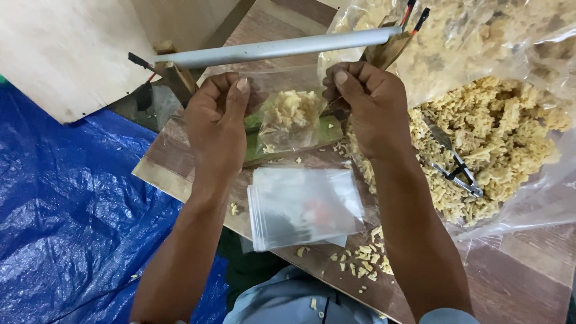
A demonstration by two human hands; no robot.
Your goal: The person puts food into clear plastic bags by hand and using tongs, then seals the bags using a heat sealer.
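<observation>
Big snack bag (480, 36) cut off at top edge

It looked like a small home snack-packing workshop: a grey bar-shaped heat sealer (273, 49) stood beside heaped yellow fried snacks (492, 144) and, nearer, stacked clear plastic bags (306, 207).

A brown wooden tabletop (180, 157) carries a stack of clear plastic bags (306, 207), scattered snack crumbs (363, 258), and a heap of yellow snacks (486, 144) on plastic.
</observation>
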